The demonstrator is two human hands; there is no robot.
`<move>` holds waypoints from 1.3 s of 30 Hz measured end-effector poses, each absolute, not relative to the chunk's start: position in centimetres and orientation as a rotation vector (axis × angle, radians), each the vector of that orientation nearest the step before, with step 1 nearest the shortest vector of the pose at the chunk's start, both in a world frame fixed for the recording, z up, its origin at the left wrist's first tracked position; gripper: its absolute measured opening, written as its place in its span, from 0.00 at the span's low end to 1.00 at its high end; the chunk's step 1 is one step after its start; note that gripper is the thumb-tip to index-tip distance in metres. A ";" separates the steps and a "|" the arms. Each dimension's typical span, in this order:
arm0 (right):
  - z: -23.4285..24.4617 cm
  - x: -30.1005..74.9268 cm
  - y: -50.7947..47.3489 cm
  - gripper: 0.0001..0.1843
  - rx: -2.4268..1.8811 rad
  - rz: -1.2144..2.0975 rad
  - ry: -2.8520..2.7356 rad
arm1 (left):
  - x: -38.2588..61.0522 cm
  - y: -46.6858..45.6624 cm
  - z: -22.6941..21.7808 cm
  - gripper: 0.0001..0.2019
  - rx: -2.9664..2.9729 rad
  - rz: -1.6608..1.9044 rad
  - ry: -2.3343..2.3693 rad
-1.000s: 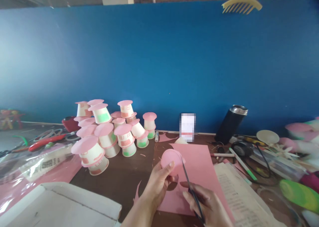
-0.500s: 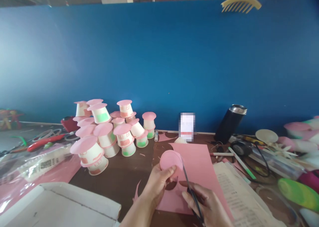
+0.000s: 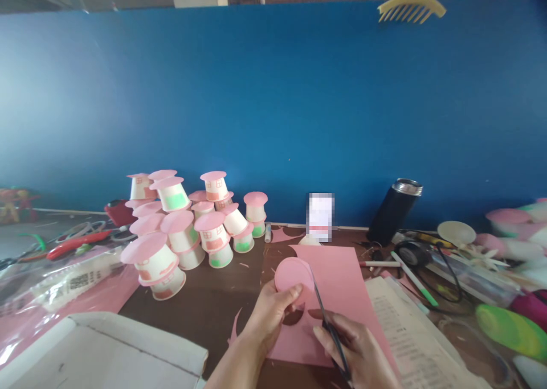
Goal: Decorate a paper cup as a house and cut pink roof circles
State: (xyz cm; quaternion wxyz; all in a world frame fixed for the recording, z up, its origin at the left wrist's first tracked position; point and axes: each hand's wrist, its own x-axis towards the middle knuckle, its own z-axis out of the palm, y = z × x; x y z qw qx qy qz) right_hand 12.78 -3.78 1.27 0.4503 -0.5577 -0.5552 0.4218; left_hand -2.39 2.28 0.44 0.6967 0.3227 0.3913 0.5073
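My left hand (image 3: pixel 273 309) pinches a round pink paper disc (image 3: pixel 293 276) by its lower edge, thumb on top. In my right hand (image 3: pixel 352 343) is a pair of dark scissors (image 3: pixel 327 320), the fingers closed about the handles. Their blades point up and away, lying along the disc's right edge. Beneath both hands lies a pink paper sheet (image 3: pixel 342 286), with a rounded cut-out in it near my left fingers. A thin curved pink offcut (image 3: pixel 235 327) rests left of my left wrist.
Several stacked paper cups (image 3: pixel 179 232) with pink disc tops stand at left. A white cardboard box (image 3: pixel 106 349) occupies the near left. To the right are a black flask (image 3: pixel 394 212), pens (image 3: pixel 414 278) and a printed paper (image 3: pixel 410 332). A blue partition (image 3: pixel 273 104) rises behind.
Almost nothing differs. My right hand and the scissors have shifted very slightly right, while the disc stays held at nearly the same spot.
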 end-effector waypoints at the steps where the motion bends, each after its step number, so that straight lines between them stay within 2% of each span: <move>1: 1.2 12.8 -3.8 0.30 -1.383 1.043 -1.369 | -2.4 2.3 0.4 0.19 0.716 1.131 0.875; 39: 1.6 12.8 -3.9 0.31 -1.414 1.004 -1.403 | -2.4 2.4 0.3 0.19 0.670 1.143 0.847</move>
